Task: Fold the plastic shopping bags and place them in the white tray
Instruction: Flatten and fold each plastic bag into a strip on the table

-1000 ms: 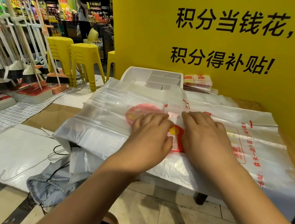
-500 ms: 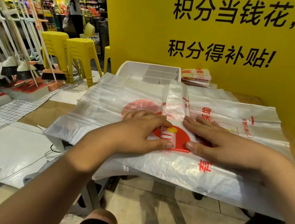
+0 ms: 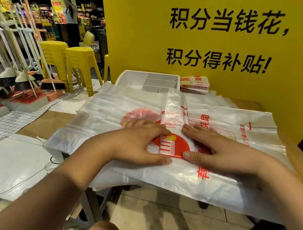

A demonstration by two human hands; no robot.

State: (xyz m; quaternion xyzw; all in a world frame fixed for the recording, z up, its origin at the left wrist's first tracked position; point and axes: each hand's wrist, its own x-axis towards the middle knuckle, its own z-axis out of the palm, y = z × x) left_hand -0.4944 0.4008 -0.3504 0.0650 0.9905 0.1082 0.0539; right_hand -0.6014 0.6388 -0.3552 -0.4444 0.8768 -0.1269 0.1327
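A narrow folded strip of plastic shopping bag (image 3: 173, 115) with a red round logo lies on top of a spread stack of clear printed bags (image 3: 230, 127) on the table. My left hand (image 3: 140, 142) lies flat with straight fingers, pressing the strip's left edge. My right hand (image 3: 218, 151) lies flat on its right edge, the thumb at the near end of the logo. The white tray (image 3: 124, 76) with grey dividers stands behind the bags. A small pile of folded bags (image 3: 195, 82) rests to the right of the tray.
A yellow wall with black writing (image 3: 221, 37) stands close behind the table. Yellow stools (image 3: 77, 63) and a rack of brooms (image 3: 10, 72) are to the left. Cables and white sheets lie on the floor (image 3: 18, 166) at the left. The table's wooden edge (image 3: 296, 158) shows on the right.
Both hands have slid apart from the middle to the two edges of the folded strip, uncovering the red logo, and now stay pressed flat there.
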